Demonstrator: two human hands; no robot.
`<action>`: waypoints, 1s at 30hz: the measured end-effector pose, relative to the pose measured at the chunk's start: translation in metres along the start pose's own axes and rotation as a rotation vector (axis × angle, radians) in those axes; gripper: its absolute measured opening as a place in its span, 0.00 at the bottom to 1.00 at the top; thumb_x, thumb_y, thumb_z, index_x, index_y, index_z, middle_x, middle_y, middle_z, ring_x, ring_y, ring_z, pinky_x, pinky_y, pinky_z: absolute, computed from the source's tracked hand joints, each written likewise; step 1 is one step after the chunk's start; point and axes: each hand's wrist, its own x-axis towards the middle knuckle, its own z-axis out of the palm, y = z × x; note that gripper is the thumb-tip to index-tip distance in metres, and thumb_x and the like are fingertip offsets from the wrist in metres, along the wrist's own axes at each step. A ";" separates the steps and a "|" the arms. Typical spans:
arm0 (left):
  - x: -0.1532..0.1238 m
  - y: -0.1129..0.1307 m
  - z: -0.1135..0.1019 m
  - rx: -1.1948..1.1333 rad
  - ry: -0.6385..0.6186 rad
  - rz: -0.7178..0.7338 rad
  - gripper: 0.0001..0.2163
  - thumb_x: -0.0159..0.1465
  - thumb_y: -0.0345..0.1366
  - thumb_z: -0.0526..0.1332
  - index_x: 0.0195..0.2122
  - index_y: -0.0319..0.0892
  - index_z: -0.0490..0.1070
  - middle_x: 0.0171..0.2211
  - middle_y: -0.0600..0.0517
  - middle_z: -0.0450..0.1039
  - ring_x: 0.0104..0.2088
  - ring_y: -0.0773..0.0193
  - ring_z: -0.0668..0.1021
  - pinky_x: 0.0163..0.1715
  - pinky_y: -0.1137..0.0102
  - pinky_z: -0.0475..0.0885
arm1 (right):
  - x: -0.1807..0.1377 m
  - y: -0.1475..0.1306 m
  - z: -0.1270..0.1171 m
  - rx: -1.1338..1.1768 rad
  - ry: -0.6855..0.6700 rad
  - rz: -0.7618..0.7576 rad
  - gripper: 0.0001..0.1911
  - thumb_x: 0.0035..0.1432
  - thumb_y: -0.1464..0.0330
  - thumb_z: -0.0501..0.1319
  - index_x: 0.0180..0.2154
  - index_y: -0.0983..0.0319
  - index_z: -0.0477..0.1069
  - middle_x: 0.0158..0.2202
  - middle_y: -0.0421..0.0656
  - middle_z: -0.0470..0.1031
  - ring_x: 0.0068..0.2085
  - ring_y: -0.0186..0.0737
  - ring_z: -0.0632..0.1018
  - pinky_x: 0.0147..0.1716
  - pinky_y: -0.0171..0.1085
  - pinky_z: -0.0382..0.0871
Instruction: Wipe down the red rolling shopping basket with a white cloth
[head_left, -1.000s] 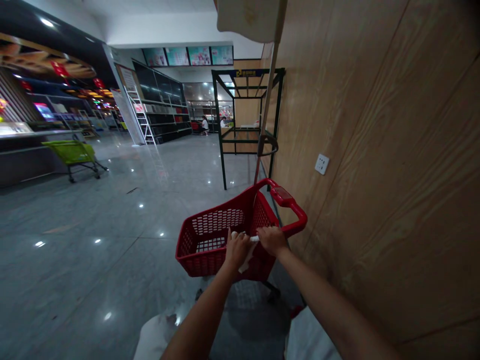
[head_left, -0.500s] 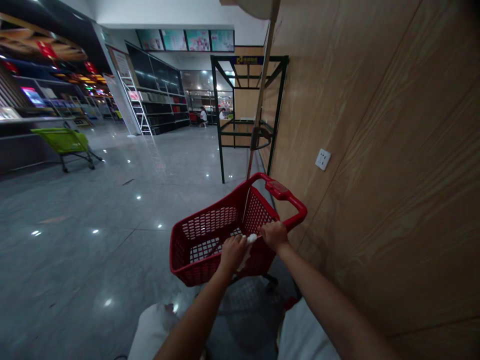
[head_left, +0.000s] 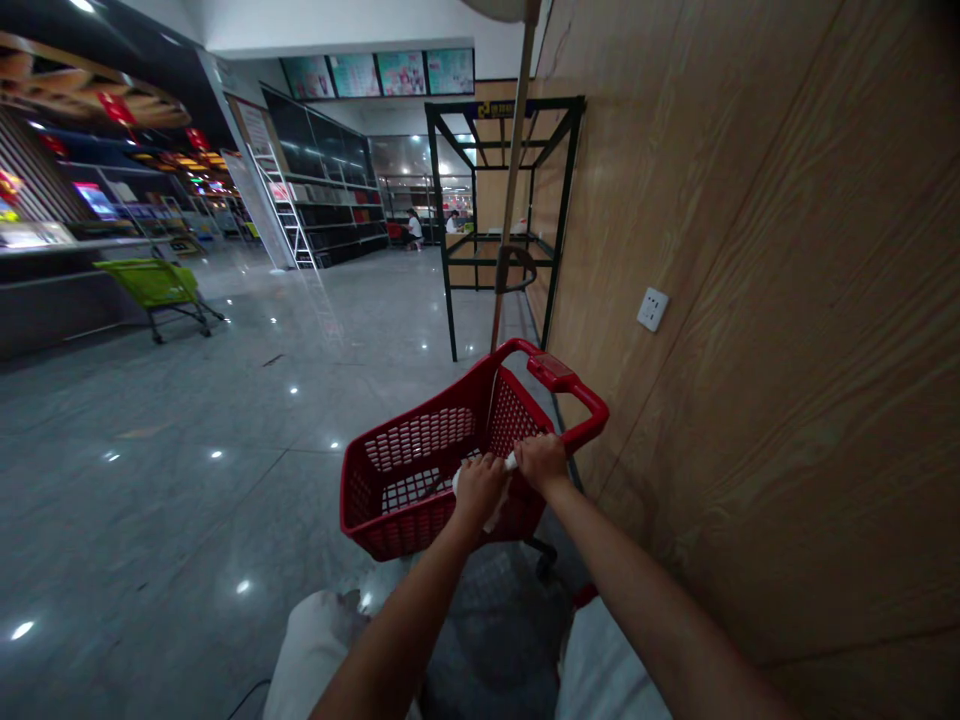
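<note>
A red shopping cart stands near, a white cloth over its near rim. Just beyond it rises a long pole with a dark loop, in front of a dark-framed rack; the wall closes off the right, and a green cart stands far left. The left hand is closed over cloth and rim — cloth shows on both sides of its fingers. The right hand curls over the rim beside it — whether it pinches cloth, I cannot tell. The cart's walls are perforated, plastic-looking; the wall is wood-grained.
</note>
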 end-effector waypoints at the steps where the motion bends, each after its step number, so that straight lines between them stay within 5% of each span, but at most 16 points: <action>1: -0.004 -0.006 0.001 0.004 0.004 0.003 0.09 0.65 0.39 0.52 0.37 0.42 0.69 0.38 0.48 0.72 0.39 0.58 0.73 0.37 0.65 0.63 | 0.001 0.002 0.000 -0.008 -0.005 0.000 0.23 0.64 0.66 0.46 0.30 0.66 0.77 0.30 0.51 0.78 0.32 0.43 0.75 0.35 0.40 0.56; 7: -0.073 -0.088 0.002 0.097 0.001 -0.058 0.07 0.64 0.38 0.55 0.37 0.45 0.70 0.38 0.49 0.72 0.38 0.60 0.73 0.37 0.67 0.63 | 0.008 0.023 0.006 -0.029 -0.013 0.001 0.24 0.64 0.65 0.46 0.29 0.68 0.77 0.29 0.53 0.78 0.32 0.44 0.76 0.36 0.41 0.58; 10: -0.092 -0.110 -0.001 0.116 0.000 -0.105 0.07 0.64 0.39 0.55 0.36 0.45 0.71 0.38 0.49 0.72 0.38 0.59 0.73 0.37 0.67 0.63 | 0.011 0.029 0.009 -0.034 -0.006 0.008 0.24 0.64 0.65 0.46 0.29 0.68 0.78 0.30 0.53 0.78 0.32 0.44 0.76 0.36 0.40 0.58; 13: -0.078 -0.096 0.000 0.092 0.010 -0.122 0.07 0.64 0.39 0.55 0.37 0.44 0.70 0.39 0.48 0.72 0.40 0.58 0.73 0.37 0.66 0.63 | 0.013 0.028 0.009 -0.037 -0.004 0.017 0.24 0.64 0.66 0.46 0.30 0.68 0.78 0.30 0.53 0.78 0.33 0.44 0.76 0.37 0.40 0.58; 18: -0.022 -0.030 0.009 0.002 0.034 -0.078 0.08 0.64 0.40 0.55 0.39 0.42 0.69 0.40 0.47 0.72 0.41 0.58 0.73 0.38 0.65 0.63 | 0.010 0.019 0.006 -0.037 -0.004 0.026 0.24 0.65 0.65 0.46 0.29 0.67 0.78 0.29 0.52 0.78 0.32 0.43 0.76 0.36 0.40 0.57; 21: -0.008 -0.012 0.012 -0.033 0.053 -0.042 0.09 0.64 0.39 0.54 0.38 0.42 0.70 0.38 0.47 0.72 0.40 0.58 0.73 0.37 0.65 0.63 | 0.007 0.020 0.005 -0.029 0.010 0.018 0.24 0.65 0.65 0.47 0.28 0.66 0.77 0.29 0.52 0.78 0.32 0.43 0.76 0.36 0.40 0.57; 24: -0.019 -0.029 0.012 -0.017 0.025 -0.006 0.09 0.65 0.40 0.53 0.38 0.43 0.70 0.37 0.48 0.72 0.38 0.60 0.73 0.37 0.66 0.63 | 0.006 0.025 0.004 -0.023 0.002 -0.014 0.23 0.65 0.65 0.47 0.28 0.66 0.77 0.28 0.51 0.78 0.32 0.42 0.76 0.35 0.40 0.56; 30: -0.086 -0.109 0.009 0.067 0.021 -0.031 0.06 0.64 0.36 0.55 0.36 0.45 0.71 0.37 0.50 0.72 0.35 0.62 0.73 0.36 0.68 0.64 | 0.014 0.048 0.006 -0.029 -0.016 -0.052 0.23 0.65 0.65 0.47 0.29 0.66 0.77 0.30 0.50 0.78 0.33 0.42 0.76 0.38 0.39 0.57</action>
